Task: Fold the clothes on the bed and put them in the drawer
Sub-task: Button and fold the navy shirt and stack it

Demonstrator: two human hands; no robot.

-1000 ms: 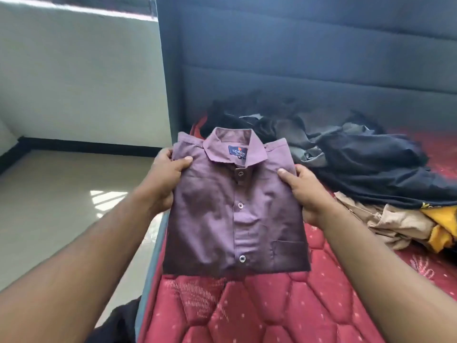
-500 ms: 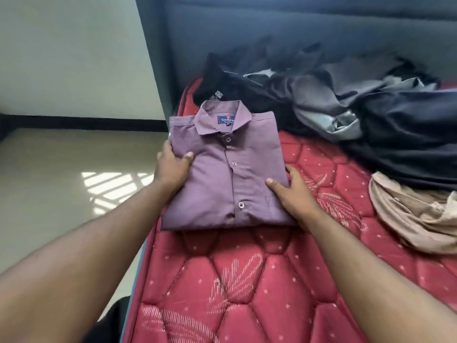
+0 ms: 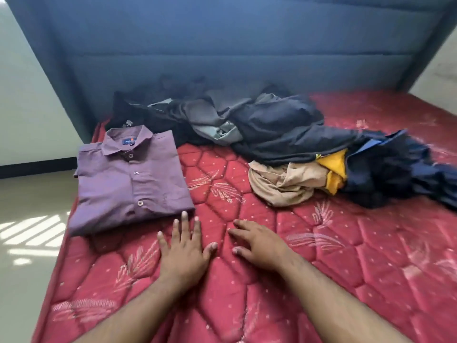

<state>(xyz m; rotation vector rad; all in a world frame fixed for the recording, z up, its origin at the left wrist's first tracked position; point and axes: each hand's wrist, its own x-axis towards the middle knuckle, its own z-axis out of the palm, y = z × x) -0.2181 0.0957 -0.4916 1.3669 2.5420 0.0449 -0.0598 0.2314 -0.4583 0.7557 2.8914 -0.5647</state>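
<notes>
1. shirt (image 3: 131, 179), purple and folded with its collar far, lies flat at the left edge of the red mattress (image 3: 321, 243).
2. left hand (image 3: 184, 251) is spread flat and empty on the mattress, fingertips just beside the shirt's near edge; right hand (image 3: 257, 246) rests beside it, loosely curled and holding nothing.
3. loose pile (image 3: 259, 125) of dark and grey clothes sits far, with a tan garment (image 3: 282, 184) and a yellow piece (image 3: 333, 169) to its right (no drawer shows).
4. cloth like this is likely light, soft and floppy, so the folded shirt wants 2 hands slid under opposite sides to keep the fold; pinch a loose garment by collar or waistband.
</notes>
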